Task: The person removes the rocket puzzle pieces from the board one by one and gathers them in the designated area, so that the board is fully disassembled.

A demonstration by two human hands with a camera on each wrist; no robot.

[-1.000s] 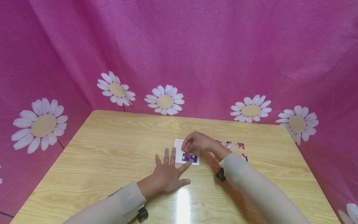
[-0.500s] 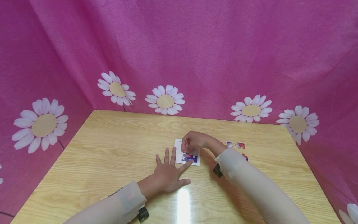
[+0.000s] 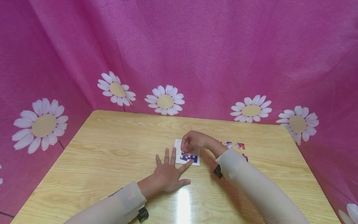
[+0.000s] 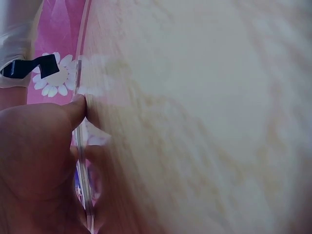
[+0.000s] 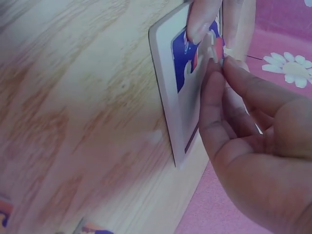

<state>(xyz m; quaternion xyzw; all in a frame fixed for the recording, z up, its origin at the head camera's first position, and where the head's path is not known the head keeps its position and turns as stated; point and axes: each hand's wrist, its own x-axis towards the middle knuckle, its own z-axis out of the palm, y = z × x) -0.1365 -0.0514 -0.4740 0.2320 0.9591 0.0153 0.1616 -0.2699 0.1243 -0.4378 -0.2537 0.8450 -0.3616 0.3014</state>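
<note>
A white puzzle tray (image 3: pixel 178 143) lies on the table, with joined blue and red jigsaw pieces (image 5: pixel 181 61) in its near part. My left hand (image 3: pixel 167 177) rests palm down with spread fingers, its index fingertip on the pieces at the tray's near right corner. Over the tray, my right hand (image 3: pixel 195 140) has thumb and index finger together on a jigsaw piece (image 5: pixel 219 48) with red and white on it. Its fingers partly hide that piece. In the left wrist view the left hand (image 4: pixel 39 165) lies along the tabletop.
Several loose jigsaw pieces (image 3: pixel 240 146) lie right of the tray, some hidden behind the right forearm. The wooden table (image 3: pixel 126 133) ends at a pink curtain (image 3: pixel 195 56) printed with daisies. Black straps (image 3: pixel 143 214) sit at both wrists.
The right wrist has swung slightly left, while its fingers stay over the tray. The pieces at the tray's near left have shifted and tilted a little. The left hand stays put.
</note>
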